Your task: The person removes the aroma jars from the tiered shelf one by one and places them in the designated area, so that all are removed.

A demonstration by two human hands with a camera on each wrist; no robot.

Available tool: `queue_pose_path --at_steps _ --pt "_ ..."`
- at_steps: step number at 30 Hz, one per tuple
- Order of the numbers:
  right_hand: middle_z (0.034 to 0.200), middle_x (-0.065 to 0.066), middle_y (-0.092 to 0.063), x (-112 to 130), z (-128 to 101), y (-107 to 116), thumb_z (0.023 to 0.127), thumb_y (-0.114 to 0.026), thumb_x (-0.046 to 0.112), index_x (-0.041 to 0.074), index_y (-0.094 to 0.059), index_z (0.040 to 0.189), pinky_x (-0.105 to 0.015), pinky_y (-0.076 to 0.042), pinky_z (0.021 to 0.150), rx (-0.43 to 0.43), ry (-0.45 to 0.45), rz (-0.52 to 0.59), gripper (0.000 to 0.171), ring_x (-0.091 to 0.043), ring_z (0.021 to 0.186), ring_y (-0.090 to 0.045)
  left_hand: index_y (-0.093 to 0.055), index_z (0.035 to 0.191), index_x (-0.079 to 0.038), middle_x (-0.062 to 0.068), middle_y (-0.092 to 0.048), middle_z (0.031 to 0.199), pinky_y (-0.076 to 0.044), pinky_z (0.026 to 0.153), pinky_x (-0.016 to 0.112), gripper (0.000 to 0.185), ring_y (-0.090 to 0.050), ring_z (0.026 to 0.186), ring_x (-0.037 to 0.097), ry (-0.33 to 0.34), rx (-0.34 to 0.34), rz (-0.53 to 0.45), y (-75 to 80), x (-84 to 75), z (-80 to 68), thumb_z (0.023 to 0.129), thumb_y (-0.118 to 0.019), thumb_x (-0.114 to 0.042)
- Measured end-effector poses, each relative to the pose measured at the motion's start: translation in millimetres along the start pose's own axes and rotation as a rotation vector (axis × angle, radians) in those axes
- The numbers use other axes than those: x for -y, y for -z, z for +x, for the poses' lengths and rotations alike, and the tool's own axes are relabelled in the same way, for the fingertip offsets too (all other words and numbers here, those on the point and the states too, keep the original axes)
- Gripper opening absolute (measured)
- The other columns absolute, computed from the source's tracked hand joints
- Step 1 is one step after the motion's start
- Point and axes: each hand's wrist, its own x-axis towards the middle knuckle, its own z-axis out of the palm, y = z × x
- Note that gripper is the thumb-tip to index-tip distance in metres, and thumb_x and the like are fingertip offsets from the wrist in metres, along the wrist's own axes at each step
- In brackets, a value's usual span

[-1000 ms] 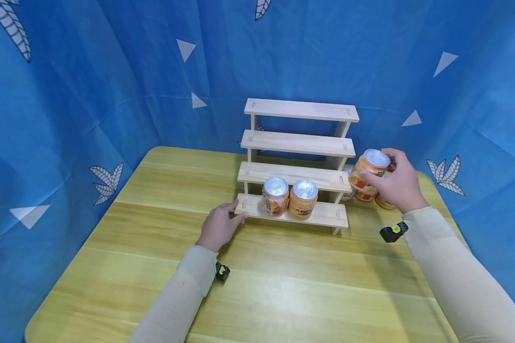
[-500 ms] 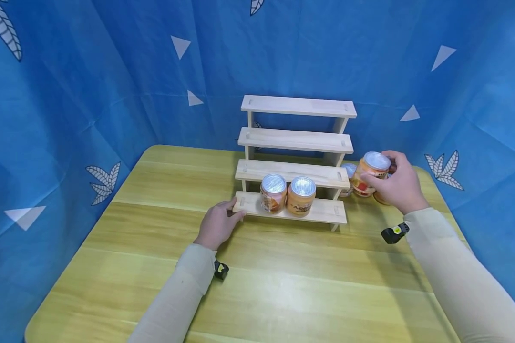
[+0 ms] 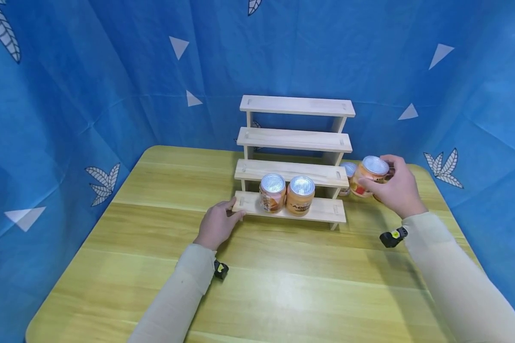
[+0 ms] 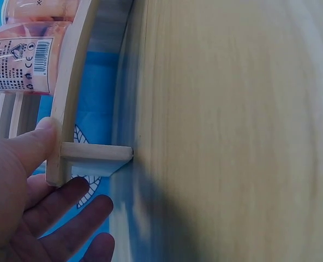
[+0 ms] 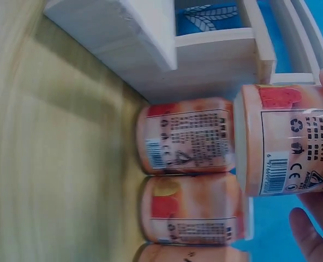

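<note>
A four-step wooden display rack (image 3: 292, 169) stands on the table. Its lowest step carries two orange jars with clear ridged lids, a left jar (image 3: 271, 197) and a right jar (image 3: 299, 202). My left hand (image 3: 216, 224) pinches the left end of that step, thumb (image 4: 39, 139) on top and a finger beneath, the other fingers spread. Right of the rack, my right hand (image 3: 399, 188) grips an orange jar (image 5: 287, 139) upright by its sides. In the right wrist view it sits higher than several similar jars, including a near jar (image 5: 186, 136) and a middle jar (image 5: 189, 210).
The upper three steps rise toward a blue curtain (image 3: 300, 52) behind the table. Jars stand close beside the rack's right side, partly hidden by the held jar and my right hand. The wooden table (image 3: 262, 286) extends toward me.
My right hand has lowered the jar slightly toward the others beside the rack. The left hand keeps its hold on the step. The head view has shifted a little.
</note>
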Motion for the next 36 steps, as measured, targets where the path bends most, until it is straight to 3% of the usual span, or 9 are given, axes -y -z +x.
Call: queue_pose_path --at_steps 8,17,26,36 --pt "0.122 -0.016 -0.045 -22 -4 -20 0.069 -0.074 0.050 0.004 -0.032 0.135 -0.047 -0.047 0.083 0.041 0.068 0.001 0.091 -0.030 0.103 -0.050 -0.049 0.132 -0.016 0.008 -0.055 0.128 -0.042 0.099 0.042 0.060 -0.051 0.118 0.026 0.008 0.008 -0.001 1.0 -1.1 -0.2 0.083 -0.062 -0.047" --pt "0.116 -0.012 -0.046 -36 -5 -40 0.068 -0.079 0.040 0.004 -0.037 0.129 -0.039 -0.046 0.077 0.054 0.076 0.017 0.082 -0.026 0.098 -0.051 -0.049 0.132 -0.016 0.008 -0.056 0.127 -0.042 0.098 0.040 0.060 -0.051 0.118 0.025 0.003 0.004 0.004 0.6 -1.8 0.1 0.082 -0.062 -0.047" --pt "0.120 -0.017 -0.047 -43 -5 -50 0.067 -0.077 0.048 0.003 -0.035 0.130 -0.049 -0.042 0.087 0.093 0.056 -0.013 0.088 -0.032 0.105 -0.049 -0.049 0.132 -0.017 0.008 -0.055 0.128 -0.041 0.099 0.040 0.059 -0.050 0.119 0.025 0.007 0.005 0.006 0.5 -0.7 0.2 0.083 -0.062 -0.047" --pt "0.120 -0.016 -0.045 -43 -6 -51 0.071 -0.075 0.046 0.002 -0.035 0.130 -0.048 -0.041 0.086 0.111 0.114 -0.002 0.083 -0.030 0.105 -0.047 -0.049 0.132 -0.016 0.008 -0.056 0.128 -0.042 0.099 0.041 0.060 -0.051 0.119 0.025 -0.002 0.001 0.004 -0.4 0.2 0.3 0.083 -0.062 -0.048"
